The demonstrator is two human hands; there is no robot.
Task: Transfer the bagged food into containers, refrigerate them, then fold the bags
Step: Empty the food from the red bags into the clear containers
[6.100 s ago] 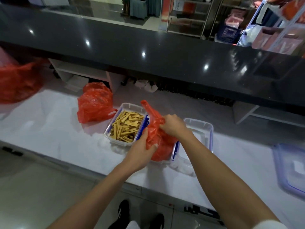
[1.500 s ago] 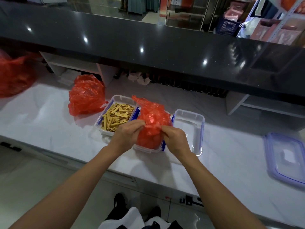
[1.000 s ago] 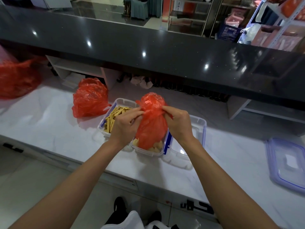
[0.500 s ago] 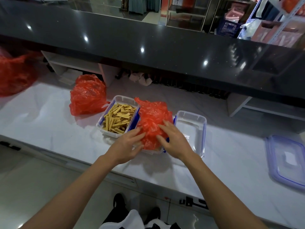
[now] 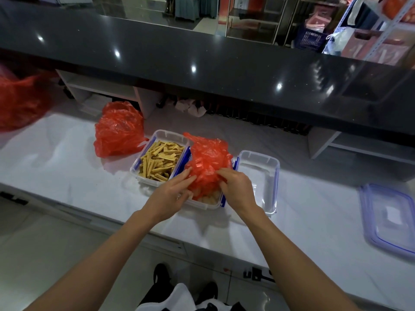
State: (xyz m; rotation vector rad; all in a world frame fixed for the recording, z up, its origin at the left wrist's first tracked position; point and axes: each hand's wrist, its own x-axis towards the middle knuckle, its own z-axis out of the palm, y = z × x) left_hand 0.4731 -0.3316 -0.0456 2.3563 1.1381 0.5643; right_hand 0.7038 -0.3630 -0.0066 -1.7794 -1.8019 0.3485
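Item 1, far left edge of frame: a large red bag, blurred, on the white counter. I cannot tell what it holds.

Item 2, left of centre: a second red bag, bulging and bunched shut, just beside the first container. Untouched; I judge it waits its turn.

Item 3, centre-left: clear container with blue clips, filled level with tan stick-shaped food. No lid on it.

Item 4, centre: the middle container, with the crumpled red bag sitting in it. The plastic is thin, wrinkled, translucent and slack. Pale rounded pieces show beneath its lower edge, at the near end of the container.

Item 5, my left hand: fingers extended, tips pressed against the bag's lower left side. I cannot tell whether any plastic is pinched.

Item 6, my right hand: fingers curled, pinching a fold at the bag's lower right.

Step in hand, as I judge it: emptying this bag into the middle container. Next I need a firm hold on the bag's closed end, then a lift and shake so the food drops clear without spilling over the rim.

Item 7, right of centre: a third clear container, nothing visible inside it.

Item 8, right edge: a clear lid with blue trim, flat on the counter, well apart.
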